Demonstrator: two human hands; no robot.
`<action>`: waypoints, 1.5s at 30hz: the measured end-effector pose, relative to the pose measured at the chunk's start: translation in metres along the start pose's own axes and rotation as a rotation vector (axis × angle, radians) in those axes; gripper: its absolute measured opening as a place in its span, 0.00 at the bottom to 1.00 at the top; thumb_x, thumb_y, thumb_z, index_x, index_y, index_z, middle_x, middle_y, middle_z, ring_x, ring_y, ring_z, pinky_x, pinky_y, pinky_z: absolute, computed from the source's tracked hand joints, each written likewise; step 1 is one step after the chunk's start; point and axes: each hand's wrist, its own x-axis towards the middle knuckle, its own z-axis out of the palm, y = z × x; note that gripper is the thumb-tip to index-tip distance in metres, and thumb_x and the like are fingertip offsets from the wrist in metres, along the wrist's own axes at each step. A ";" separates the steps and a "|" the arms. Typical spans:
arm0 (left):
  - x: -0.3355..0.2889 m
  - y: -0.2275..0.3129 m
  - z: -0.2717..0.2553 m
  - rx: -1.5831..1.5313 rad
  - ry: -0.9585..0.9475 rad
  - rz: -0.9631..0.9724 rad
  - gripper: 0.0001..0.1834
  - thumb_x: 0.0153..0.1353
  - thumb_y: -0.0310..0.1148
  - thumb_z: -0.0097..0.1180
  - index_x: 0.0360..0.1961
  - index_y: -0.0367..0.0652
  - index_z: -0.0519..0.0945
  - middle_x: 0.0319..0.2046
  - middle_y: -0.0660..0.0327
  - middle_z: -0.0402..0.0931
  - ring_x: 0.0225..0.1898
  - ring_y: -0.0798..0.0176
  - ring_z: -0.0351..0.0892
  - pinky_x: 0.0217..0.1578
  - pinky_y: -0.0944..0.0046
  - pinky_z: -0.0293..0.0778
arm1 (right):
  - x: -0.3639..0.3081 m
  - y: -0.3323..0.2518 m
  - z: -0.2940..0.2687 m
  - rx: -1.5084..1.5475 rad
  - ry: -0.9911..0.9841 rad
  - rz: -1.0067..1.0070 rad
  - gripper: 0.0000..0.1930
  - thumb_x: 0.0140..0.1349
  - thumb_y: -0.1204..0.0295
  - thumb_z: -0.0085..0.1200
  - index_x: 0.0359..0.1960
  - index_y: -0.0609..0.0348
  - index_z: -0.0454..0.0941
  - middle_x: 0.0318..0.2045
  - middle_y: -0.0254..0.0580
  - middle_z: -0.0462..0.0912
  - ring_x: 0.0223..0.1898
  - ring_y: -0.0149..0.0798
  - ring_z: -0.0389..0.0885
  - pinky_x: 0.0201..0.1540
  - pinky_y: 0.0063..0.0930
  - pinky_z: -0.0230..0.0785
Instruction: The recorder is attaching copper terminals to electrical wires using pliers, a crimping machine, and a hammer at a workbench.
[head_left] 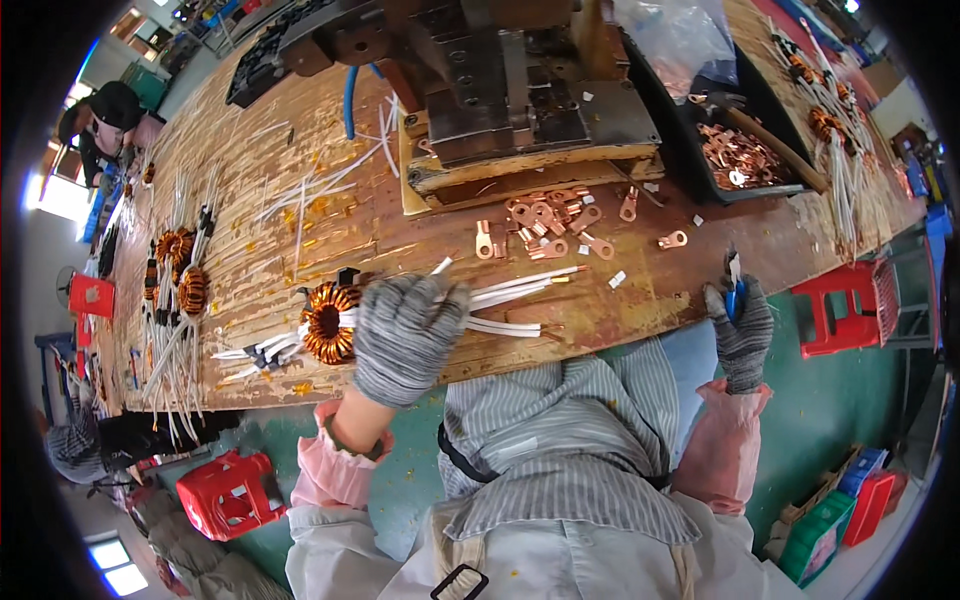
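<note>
My left hand (405, 340), in a grey striped knit glove, is closed round a bundle of white wires (505, 293) lying over the wooden table. Left of that hand is a copper-wound ring coil (312, 322), with the wires running through or beside it; my glove hides just how. The wires' right ends fan out, some with bare copper tips. My right hand (743, 340), gloved alike, grips blue-handled pliers (735, 295) at the table's front edge, jaws pointing away from me. Loose copper cable lugs (545, 218) lie beyond the wires, apart from both hands.
A heavy metal press (500, 100) stands at the back middle. Right of it, a black tray (765, 190) holds many copper lugs and a wooden-handled tool. More wired coils (192, 290) lie at left and far right. Red stools (232, 495) stand on the floor; other people are at left.
</note>
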 end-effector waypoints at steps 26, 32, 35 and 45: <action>0.049 -0.003 0.014 -1.488 -0.238 -0.837 0.12 0.60 0.30 0.51 0.43 0.38 0.76 0.22 0.67 0.72 0.20 0.78 0.65 0.20 0.79 0.59 | 0.021 -0.144 0.052 -0.557 -0.331 -0.584 0.27 0.46 0.57 0.58 0.46 0.60 0.71 0.35 0.46 0.72 0.39 0.43 0.71 0.42 0.38 0.64; 0.047 -0.003 0.016 -1.497 -0.215 -0.801 0.12 0.60 0.30 0.51 0.43 0.38 0.76 0.22 0.67 0.72 0.19 0.78 0.64 0.18 0.79 0.58 | 0.022 -0.145 0.055 -0.621 -0.290 -0.606 0.28 0.47 0.55 0.56 0.46 0.61 0.71 0.35 0.46 0.72 0.39 0.44 0.70 0.43 0.40 0.62; 0.048 -0.003 0.018 -1.502 -0.209 -0.802 0.12 0.59 0.30 0.51 0.43 0.37 0.76 0.22 0.66 0.72 0.19 0.78 0.64 0.19 0.79 0.58 | 0.020 -0.147 0.059 -0.607 -0.321 -0.571 0.27 0.48 0.55 0.56 0.46 0.61 0.71 0.36 0.47 0.72 0.40 0.45 0.70 0.43 0.40 0.62; 0.046 0.001 0.015 -1.503 -0.170 -0.812 0.13 0.60 0.29 0.50 0.46 0.39 0.75 0.24 0.67 0.73 0.21 0.78 0.66 0.22 0.79 0.62 | 0.009 -0.137 0.075 -0.427 -0.232 -0.534 0.26 0.48 0.55 0.56 0.42 0.63 0.72 0.35 0.49 0.74 0.38 0.47 0.72 0.41 0.43 0.65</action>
